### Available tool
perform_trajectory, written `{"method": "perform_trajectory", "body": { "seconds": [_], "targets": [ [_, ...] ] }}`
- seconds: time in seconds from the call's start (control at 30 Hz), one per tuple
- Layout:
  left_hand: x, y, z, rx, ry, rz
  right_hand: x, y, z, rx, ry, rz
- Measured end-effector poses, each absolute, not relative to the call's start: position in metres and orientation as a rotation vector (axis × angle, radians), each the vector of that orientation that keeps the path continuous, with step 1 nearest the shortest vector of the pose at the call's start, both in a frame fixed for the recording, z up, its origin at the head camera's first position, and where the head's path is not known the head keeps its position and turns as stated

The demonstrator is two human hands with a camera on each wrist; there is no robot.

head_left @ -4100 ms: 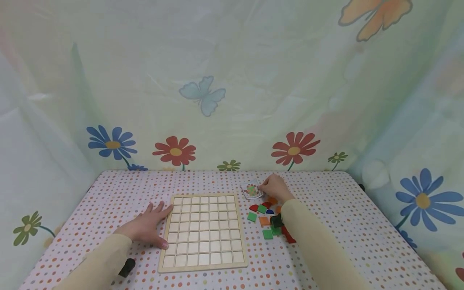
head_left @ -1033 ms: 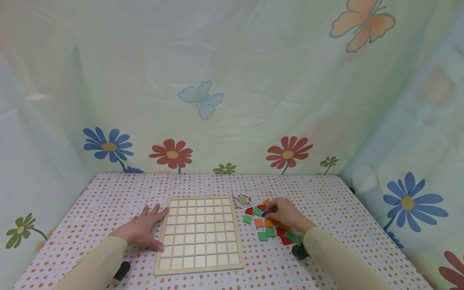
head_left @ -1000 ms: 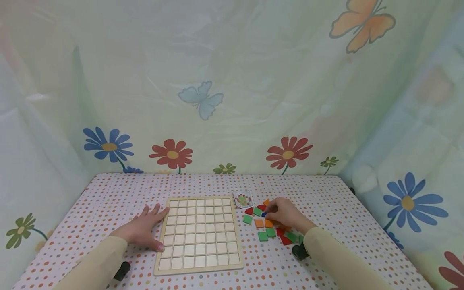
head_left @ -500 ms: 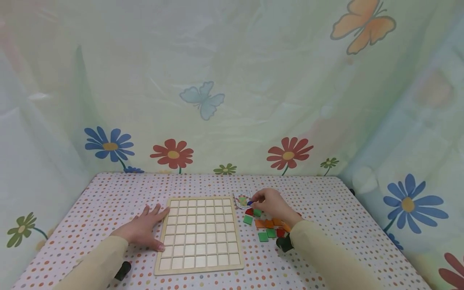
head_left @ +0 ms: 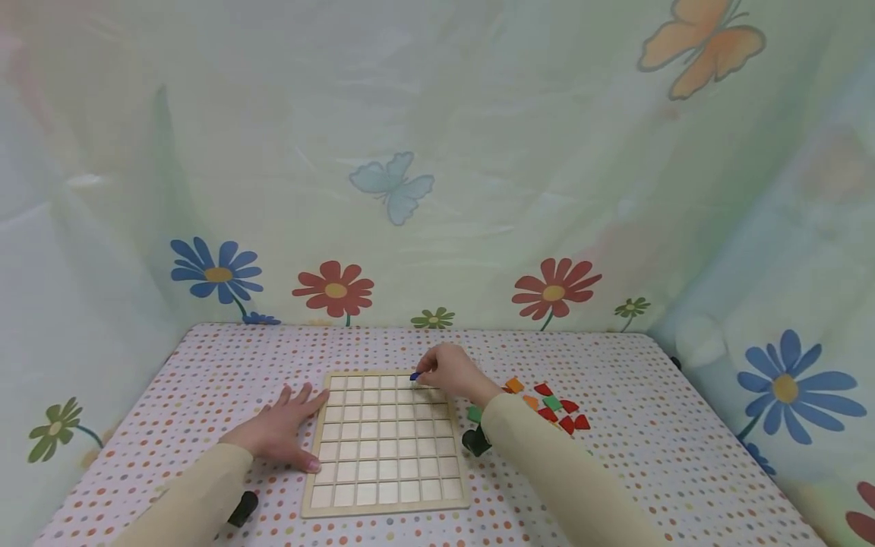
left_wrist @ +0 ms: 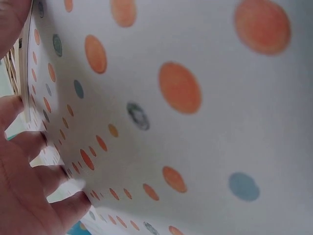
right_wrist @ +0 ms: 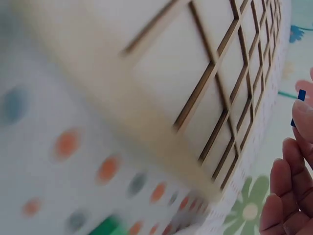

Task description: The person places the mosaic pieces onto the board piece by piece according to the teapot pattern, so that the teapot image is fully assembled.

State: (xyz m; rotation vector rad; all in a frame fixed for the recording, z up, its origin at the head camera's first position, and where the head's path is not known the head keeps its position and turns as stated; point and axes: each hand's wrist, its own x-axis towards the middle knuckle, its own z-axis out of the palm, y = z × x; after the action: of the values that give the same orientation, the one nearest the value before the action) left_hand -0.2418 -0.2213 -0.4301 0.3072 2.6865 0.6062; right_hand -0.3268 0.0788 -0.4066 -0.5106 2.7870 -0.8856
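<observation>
My right hand (head_left: 451,371) pinches a small blue tile (head_left: 414,376) between thumb and fingertips, over the far row of the wooden grid board (head_left: 386,450), toward its far right corner. In the right wrist view the blue tile (right_wrist: 301,95) shows edge-on at the fingertips, above the level of the board. To the board's left, my left hand (head_left: 276,431) lies with fingers spread, its thumb and index fingertip at the left rim. The left wrist view shows those fingers (left_wrist: 51,178) on the dotted cloth. All visible squares of the grid hold no tiles.
Loose tiles lie right of the board: red rounded ones (head_left: 582,422), green squares (head_left: 552,403) and orange ones (head_left: 514,385). My right forearm covers part of the pile, and the printed pattern card is hidden behind my right hand. A fabric wall (head_left: 478,190) stands beyond the table.
My right hand has picked the blue tile out of the pile and carried it left, past the pattern card, to the board's far edge. My left hand stays at the left rim.
</observation>
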Motion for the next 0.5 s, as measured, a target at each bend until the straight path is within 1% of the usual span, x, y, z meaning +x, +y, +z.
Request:
{"method": "perform_trajectory", "body": {
  "seconds": [0.3, 0.5],
  "targets": [
    [-0.243, -0.217, -0.431, 0.275, 2.699, 0.609, -0.341, 0.045, -0.414, -0.631, 2.756, -0.779],
    [-0.24, -0.218, -0.428, 0.26, 2.701, 0.623, -0.345, 0.029, -0.418, -0.648, 2.767, -0.673]
  ]
}}
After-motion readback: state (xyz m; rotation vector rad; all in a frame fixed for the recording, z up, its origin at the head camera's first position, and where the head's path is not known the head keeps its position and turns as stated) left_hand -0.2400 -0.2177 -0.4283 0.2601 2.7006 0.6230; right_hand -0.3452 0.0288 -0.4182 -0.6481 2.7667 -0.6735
